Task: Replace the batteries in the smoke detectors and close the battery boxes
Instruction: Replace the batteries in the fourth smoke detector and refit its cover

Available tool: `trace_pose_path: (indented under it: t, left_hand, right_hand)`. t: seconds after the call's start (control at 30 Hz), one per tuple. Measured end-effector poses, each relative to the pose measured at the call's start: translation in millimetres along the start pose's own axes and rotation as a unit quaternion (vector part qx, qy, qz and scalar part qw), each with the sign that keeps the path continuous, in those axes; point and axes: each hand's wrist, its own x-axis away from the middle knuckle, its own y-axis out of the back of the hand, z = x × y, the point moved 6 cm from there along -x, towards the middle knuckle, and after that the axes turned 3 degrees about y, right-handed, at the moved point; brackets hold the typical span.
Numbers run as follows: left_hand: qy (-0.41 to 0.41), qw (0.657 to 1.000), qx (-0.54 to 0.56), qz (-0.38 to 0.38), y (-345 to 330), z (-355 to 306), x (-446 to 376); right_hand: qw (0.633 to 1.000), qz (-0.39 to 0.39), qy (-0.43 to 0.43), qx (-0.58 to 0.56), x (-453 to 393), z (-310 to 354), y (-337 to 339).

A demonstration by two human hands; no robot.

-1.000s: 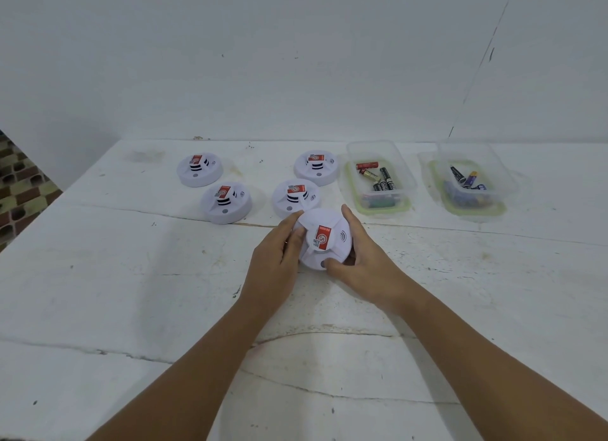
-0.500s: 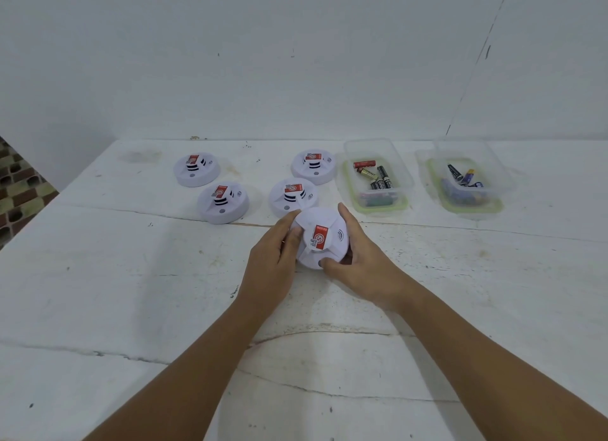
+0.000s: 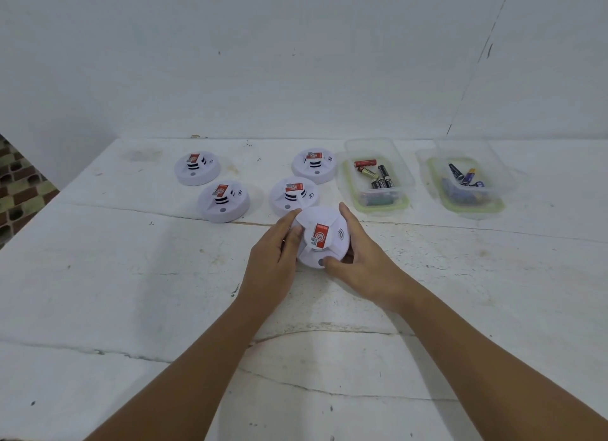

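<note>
**Both hands on the nearest smoke detector**

A cracked white table meets a plain white wall. The left hand and right hand clasp the held detector from either side. Behind it sit 4 other detectors — to its right, 2 clear boxes of batteries. Since 1 second ago the grip is unchanged — only the view shifted slightly.

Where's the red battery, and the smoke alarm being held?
red battery [image 3: 365, 162], head view, middle of its body
held alarm [image 3: 324, 223], head view, white top above the red sticker
</note>
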Motion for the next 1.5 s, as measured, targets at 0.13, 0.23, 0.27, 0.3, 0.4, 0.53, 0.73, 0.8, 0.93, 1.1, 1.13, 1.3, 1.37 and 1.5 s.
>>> trace_pose_path:
  t: [0.13, 0.23, 0.27, 0.3, 0.4, 0.53, 0.73, 0.8, 0.93, 1.1, 1.13, 1.3, 1.37, 1.5]
  left_hand:
    - [0.003, 1.0, -0.003, -0.001, 0.5, 1.1, -0.3]
    - [-0.001, 1.0, 0.001, -0.002, 0.2, -0.6, 0.2]
    - [-0.002, 1.0, 0.003, -0.001, 0.3, -1.6, 0.5]
    - [-0.002, 1.0, 0.001, -0.001, 0.2, -2.2, 0.7]
    - [-0.002, 1.0, -0.007, 0.001, 0.2, -2.7, 0.6]
    - [-0.002, 1.0, -0.005, 0.001, 0.2, -2.6, 0.7]
    - [0.001, 1.0, 0.002, 0.005, 0.8, -3.2, 1.9]
    - [0.0, 1.0, -0.004, 0.006, 0.8, -3.5, 1.7]
    - [-0.003, 1.0, -0.002, 0.002, 1.3, -5.9, 2.6]
    - [-0.003, 1.0, 0.002, 0.006, 0.2, -3.6, 1.6]
    - [-0.001, 1.0, 0.003, 0.005, 0.3, -3.5, 1.8]
    - [0.002, 1.0, -0.003, 0.008, -0.5, -3.5, 0.7]
    - [0.001, 1.0, 0.001, 0.007, -0.3, -4.0, 0.8]
    - [0.002, 1.0, 0.007, 0.006, -0.7, -3.2, 0.9]
  right_hand:
    - [1.0, 0.001, 0.0, -0.002, 0.0, 0.1, 0.1]
    - [1.0, 0.002, -0.001, -0.006, 0.1, 0.7, 0.1]
    - [1.0, 0.001, -0.002, -0.006, 0.1, 1.0, 0.4]
    - [1.0, 0.0, -0.001, -0.004, -0.1, 1.2, 0.5]
    - [1.0, 0.002, -0.001, -0.005, 0.4, 0.9, 0.2]
    - [1.0, -0.001, 0.0, -0.002, 0.8, 0.9, 0.4]
    - [1.0, 0.002, 0.0, -0.009, 0.9, 1.3, 0.7]
    - [1.0, 0.006, 0.002, -0.008, 0.8, 1.5, 0.4]
    - [1.0, 0.003, 0.001, -0.014, 0.1, 1.4, 0.9]
    - [1.0, 0.003, 0.004, -0.013, 0.9, 1.7, 0.9]
    - [1.0, 0.002, 0.003, -0.016, 0.9, 1.4, 1.5]
    - [1.0, 0.008, 0.003, -0.013, 1.0, 2.7, 0.6]
    - [1.0, 0.003, -0.004, -0.026, 0.4, 2.0, 1.9]
    - [0.999, 0.013, -0.014, -0.042, -0.1, 1.1, 3.5]
